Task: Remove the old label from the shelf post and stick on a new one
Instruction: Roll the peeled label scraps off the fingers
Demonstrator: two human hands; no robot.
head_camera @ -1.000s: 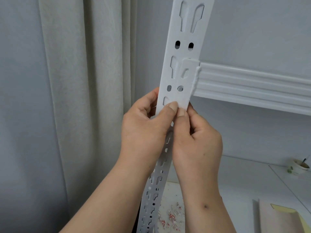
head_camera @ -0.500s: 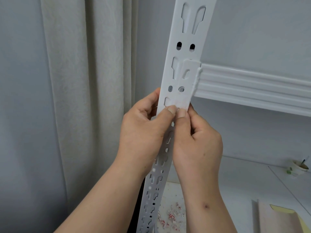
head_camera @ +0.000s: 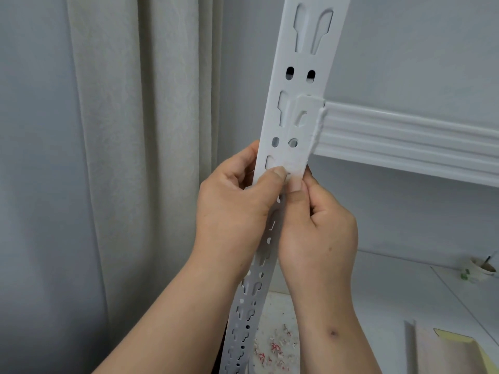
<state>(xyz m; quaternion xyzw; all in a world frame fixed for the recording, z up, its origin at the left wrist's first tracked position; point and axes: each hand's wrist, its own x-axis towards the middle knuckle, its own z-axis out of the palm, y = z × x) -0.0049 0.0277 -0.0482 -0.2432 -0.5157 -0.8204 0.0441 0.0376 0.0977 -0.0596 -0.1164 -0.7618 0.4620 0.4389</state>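
A white slotted shelf post [head_camera: 302, 76] runs from the top of the head view down between my wrists. My left hand [head_camera: 232, 209] wraps round the post from the left, its thumb pressed on the front face. My right hand [head_camera: 318, 233] curls round the post's right edge, its thumb beside the left thumb on the same spot. Both thumbs meet just under a rough whitish patch [head_camera: 291, 166] on the post. Whether a label lies beneath the thumbs is hidden.
A white shelf beam [head_camera: 405, 141] joins the post on the right. A pale curtain [head_camera: 135, 157] hangs at the left. Below lie torn red-and-white scraps [head_camera: 275, 349] on a lower shelf, a paper cup [head_camera: 480, 271] at far right and a yellowish sheet [head_camera: 459, 352].
Both hands stay on the same spot of the post; the thumbs have shifted only slightly. The view has edged a little to the right.
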